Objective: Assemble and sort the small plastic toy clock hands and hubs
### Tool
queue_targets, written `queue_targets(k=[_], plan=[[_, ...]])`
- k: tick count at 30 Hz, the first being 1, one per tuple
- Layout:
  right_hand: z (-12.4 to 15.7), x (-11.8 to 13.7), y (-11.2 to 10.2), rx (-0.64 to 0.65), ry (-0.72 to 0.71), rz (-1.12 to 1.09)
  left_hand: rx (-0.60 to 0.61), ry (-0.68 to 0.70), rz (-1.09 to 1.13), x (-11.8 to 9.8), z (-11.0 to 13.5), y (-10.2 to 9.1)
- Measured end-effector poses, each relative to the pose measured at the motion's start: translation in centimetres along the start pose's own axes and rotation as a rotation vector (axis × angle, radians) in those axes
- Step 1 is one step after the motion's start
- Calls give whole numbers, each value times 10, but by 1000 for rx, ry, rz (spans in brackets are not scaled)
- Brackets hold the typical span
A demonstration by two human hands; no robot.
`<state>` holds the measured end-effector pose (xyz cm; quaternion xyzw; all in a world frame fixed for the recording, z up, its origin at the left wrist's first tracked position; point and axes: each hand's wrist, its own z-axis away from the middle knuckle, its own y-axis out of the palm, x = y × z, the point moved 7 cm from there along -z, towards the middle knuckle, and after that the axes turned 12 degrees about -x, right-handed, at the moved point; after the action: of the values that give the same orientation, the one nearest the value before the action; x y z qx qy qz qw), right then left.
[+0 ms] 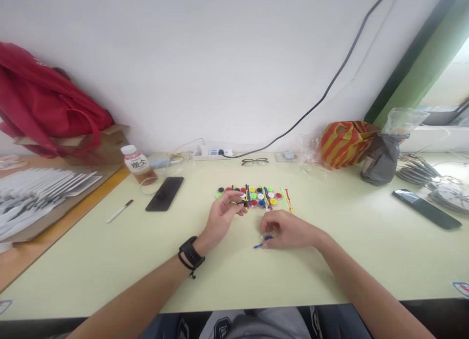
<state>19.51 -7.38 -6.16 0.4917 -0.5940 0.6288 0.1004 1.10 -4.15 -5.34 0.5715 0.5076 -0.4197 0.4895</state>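
My left hand [224, 209], with a black watch on its wrist, is closed in a pinch over the left part of a group of small coloured pieces. A thin dark piece [240, 203] shows at its fingertips. To the right and nearer the table's front, my right hand [289, 229] has its fingers closed on a small blue arrow-shaped piece [258, 246], whose tip sticks out to the left. Round discs [273, 201] in several colours lie in rows behind the hands, with thin coloured sticks [288, 200] laid between and beside them. My left fingers hide some of the discs.
On the left are a black phone [164, 193], a pen [120, 211] and a bottle [138, 165]. Glasses [255, 161] and a power strip [212, 152] lie by the wall. To the right are a striped bag [346, 143], a grey bag [379, 160] and a dark flat object [427, 209].
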Motion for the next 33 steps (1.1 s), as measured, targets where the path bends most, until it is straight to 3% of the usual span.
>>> queue_targets(k=[6, 11, 13, 17, 23, 27, 33], plan=[[-5, -5, -5, -63, 52, -160, 118, -30, 6, 10, 3, 9], [-8, -17, -8, -123, 220, -350, 195, -11, -59, 18, 7, 14], [-9, -23, -10, -181, 309, -402, 191, 87, -94, 11, 9, 13], [-9, -29, -9, -251, 464, -589, 160, 413, -205, -13, 19, 14], [-9, -6, 3, -136, 372, -761, 186, 658, -410, -25, 31, 22], [-8, -3, 9, -101, 366, -811, 220, 690, -413, -23, 32, 24], [-7, -3, 11, -98, 416, -930, 204, 593, -467, -19, 27, 20]])
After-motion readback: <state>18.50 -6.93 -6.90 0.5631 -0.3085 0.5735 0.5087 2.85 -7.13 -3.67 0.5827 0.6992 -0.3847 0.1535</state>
